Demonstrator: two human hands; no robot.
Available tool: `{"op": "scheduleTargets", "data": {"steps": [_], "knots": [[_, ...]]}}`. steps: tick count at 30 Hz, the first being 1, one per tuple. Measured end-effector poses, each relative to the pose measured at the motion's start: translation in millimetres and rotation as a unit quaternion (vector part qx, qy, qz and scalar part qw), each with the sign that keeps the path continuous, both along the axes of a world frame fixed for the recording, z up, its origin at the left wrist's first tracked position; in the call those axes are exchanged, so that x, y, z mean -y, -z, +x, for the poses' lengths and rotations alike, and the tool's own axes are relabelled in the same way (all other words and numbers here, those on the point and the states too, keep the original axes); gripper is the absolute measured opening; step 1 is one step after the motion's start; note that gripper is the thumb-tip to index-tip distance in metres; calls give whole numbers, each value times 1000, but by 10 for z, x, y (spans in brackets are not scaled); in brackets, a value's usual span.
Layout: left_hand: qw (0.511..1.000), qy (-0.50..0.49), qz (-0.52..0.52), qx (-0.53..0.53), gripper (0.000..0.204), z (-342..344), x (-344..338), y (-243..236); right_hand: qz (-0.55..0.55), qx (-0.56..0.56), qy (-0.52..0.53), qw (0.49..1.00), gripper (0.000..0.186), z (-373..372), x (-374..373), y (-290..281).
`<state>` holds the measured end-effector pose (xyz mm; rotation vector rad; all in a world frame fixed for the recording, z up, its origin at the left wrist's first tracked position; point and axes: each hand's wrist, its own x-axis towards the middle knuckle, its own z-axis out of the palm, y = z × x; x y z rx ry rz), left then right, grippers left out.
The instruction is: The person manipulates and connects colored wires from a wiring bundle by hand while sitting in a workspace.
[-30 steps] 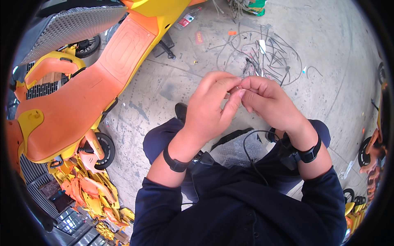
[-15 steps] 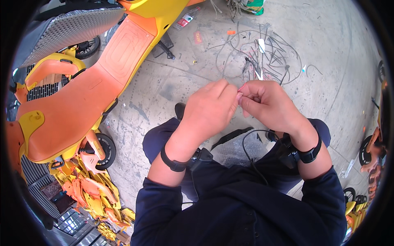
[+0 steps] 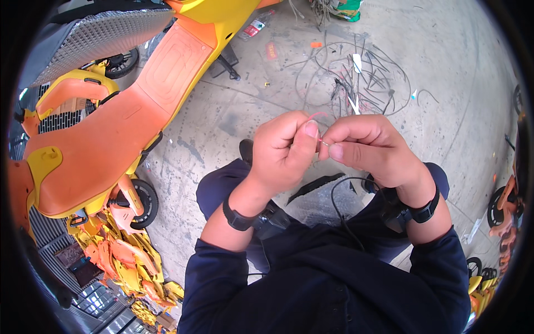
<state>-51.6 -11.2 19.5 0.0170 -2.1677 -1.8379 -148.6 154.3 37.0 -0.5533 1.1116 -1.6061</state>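
A thin red wire point(image 3: 318, 114) loops up over the fingertips of my left hand point(image 3: 282, 151), whose thumb and bent fingers pinch it. Just to the right, my right hand point(image 3: 374, 147) has thumb and forefinger closed on the wire's end, where a short, silvery bit shows between the two hands. Both hands meet in front of my knees, fingertips almost touching. The rest of the wire is hidden in the fingers.
On the concrete floor beyond my hands lies a tangle of dark cables point(image 3: 384, 83) with white-handled scissors or a similar tool point(image 3: 355, 103). An orange and yellow scooter point(image 3: 100, 128) stands at left, near piled yellow panels point(image 3: 125, 261). Bubble wrap point(image 3: 322, 206) lies between my legs.
My left hand has rolled over so its thumb now shows on top. The red wire and its silvery end have come into clearer sight between the fingertips.
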Motion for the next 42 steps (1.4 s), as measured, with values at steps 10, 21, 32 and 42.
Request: {"op": "scheduleTargets", "data": {"steps": [10,21,32,42], "knots": [[910,33,408,65,30,-49,-145,-98,-109,-42,47,992,13,68,44,114],[886,31,457,64,36,-90,-124,-134,-112,-61,58,990,13,86,48,182],[834,34,547,53,33,-141,-86,-76,-128,-19,26,991,13,157,42,132],[983,-9,162,87,29,-68,-25,-220,-88,41,25,995,13,8,-58,34]]}}
